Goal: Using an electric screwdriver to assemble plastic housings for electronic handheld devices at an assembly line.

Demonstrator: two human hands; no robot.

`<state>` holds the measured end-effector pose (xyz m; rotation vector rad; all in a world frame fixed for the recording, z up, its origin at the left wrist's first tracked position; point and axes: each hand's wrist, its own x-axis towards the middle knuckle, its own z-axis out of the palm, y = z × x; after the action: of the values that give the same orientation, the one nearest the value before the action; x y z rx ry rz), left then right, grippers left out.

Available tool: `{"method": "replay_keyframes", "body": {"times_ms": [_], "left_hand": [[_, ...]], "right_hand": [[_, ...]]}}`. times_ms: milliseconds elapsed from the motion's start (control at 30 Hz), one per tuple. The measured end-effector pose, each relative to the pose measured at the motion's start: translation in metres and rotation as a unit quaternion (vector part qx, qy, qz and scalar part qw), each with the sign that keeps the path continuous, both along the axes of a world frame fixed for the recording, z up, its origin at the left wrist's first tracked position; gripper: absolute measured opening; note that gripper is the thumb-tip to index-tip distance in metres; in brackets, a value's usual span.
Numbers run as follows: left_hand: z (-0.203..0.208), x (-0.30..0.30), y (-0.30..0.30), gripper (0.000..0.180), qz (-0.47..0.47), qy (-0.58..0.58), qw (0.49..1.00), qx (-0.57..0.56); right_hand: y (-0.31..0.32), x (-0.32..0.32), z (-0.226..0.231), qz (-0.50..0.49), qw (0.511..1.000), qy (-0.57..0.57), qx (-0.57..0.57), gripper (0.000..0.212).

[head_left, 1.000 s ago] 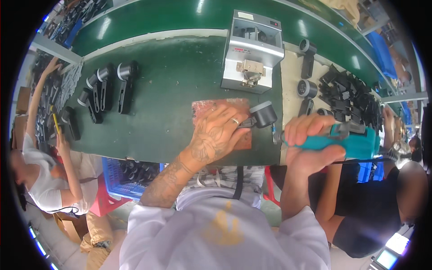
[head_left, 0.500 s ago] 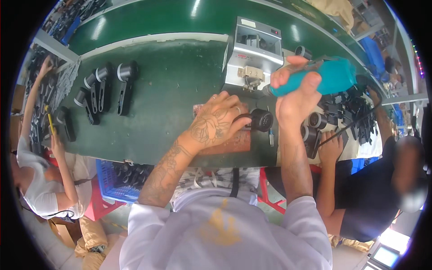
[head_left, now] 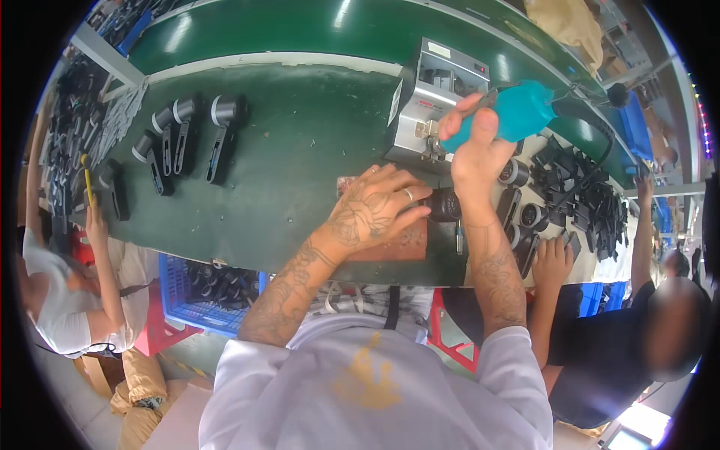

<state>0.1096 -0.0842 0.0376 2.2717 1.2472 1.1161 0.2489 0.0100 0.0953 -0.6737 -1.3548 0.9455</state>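
My right hand [head_left: 480, 154] is wrapped round a teal electric screwdriver [head_left: 521, 111], held up and tilted, with its nose toward the front of a silver screw feeder [head_left: 442, 94]. My fingers hide the screwdriver's tip. Lower down, my left hand [head_left: 379, 204] is closed on a black part with a round ribbed head [head_left: 445, 205], which pokes out past the thumb. The rest of that part is under my palm. Beneath the hand lies a reddish-brown pad [head_left: 401, 249]. A small screwdriver [head_left: 459, 238] rests on the table just right of the pad.
Several black handled parts with round heads [head_left: 225, 112] stand in a group at the left of the green table [head_left: 300, 135]. At right lie piled black pieces [head_left: 581, 184] beside a co-worker's hand [head_left: 553, 259]. A blue crate [head_left: 176, 289] is below the left edge; another person holds a yellow-handled tool [head_left: 88, 180].
The teal screwdriver has come left, closer to the feeder's front. My left hand now covers more of the black part. The whole view has shifted slightly.
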Motion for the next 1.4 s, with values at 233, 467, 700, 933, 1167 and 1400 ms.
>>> {"method": "replay_keyframes", "body": {"times_ms": [233, 467, 700, 933, 1167, 1400], "left_hand": [[0.0, 0.002, -0.002, 0.029, 0.018, 0.012, 1.0, -0.003], [0.001, 0.001, -0.001, 0.032, 0.024, 0.009, 1.0, 0.002], [0.0, 0.001, -0.002, 0.03, 0.027, 0.002, 1.0, 0.003], [0.002, 0.002, -0.002, 0.027, 0.012, 0.002, 0.999, -0.04], [0.001, 0.005, -0.003, 0.023, 0.036, 0.033, 0.999, -0.011], [0.001, 0.006, -0.005, 0.024, 0.042, 0.039, 0.998, -0.003]], "right_hand": [[-0.003, 0.002, 0.0, -0.002, 1.0, -0.003, -0.018, 0.045], [-0.049, 0.025, 0.011, -0.008, 0.999, -0.022, -0.045, 0.071], [-0.053, 0.021, -0.003, 0.037, 0.996, 0.046, -0.07, 0.052], [-0.054, 0.023, -0.012, -0.002, 0.997, -0.01, -0.08, 0.068], [-0.054, 0.021, -0.015, 0.027, 0.996, 0.013, -0.083, 0.057], [-0.054, 0.019, -0.014, 0.03, 0.997, 0.017, -0.075, 0.056]]}}
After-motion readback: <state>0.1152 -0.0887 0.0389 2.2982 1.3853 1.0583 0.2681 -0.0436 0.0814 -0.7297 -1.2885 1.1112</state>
